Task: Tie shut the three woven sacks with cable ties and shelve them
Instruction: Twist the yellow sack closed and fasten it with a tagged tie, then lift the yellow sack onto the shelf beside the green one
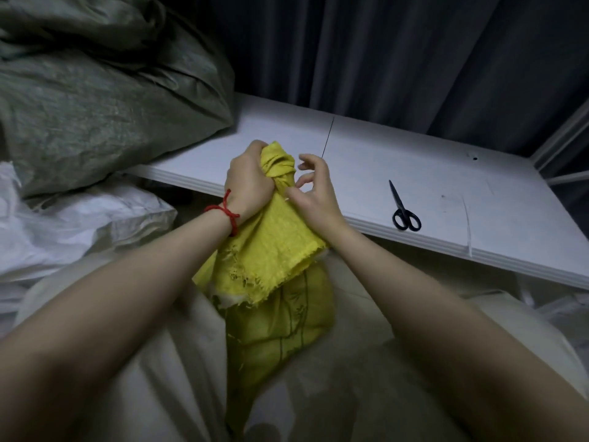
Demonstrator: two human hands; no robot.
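Note:
A yellow woven sack (274, 256) stands between my arms, its mouth gathered into a twisted neck in front of the white shelf. My left hand (250, 183), with a red string on the wrist, grips that neck in a fist. My right hand (314, 189) sits against the right side of the neck, thumb touching the fabric, fingers loosely curled and spread. No cable tie shows around the neck. A thin dark cable tie (327, 135) lies on the shelf just beyond my hands. A green-grey woven sack (95, 90) rests at the upper left on the shelf end. A white woven sack (73, 224) lies below it.
The white shelf board (446, 186) runs across the middle, with black scissors (404, 210) lying to the right of my hands. Dark curtains hang behind it. A white metal frame post (564, 132) rises at the right. Pale sacking fills the floor around the yellow sack.

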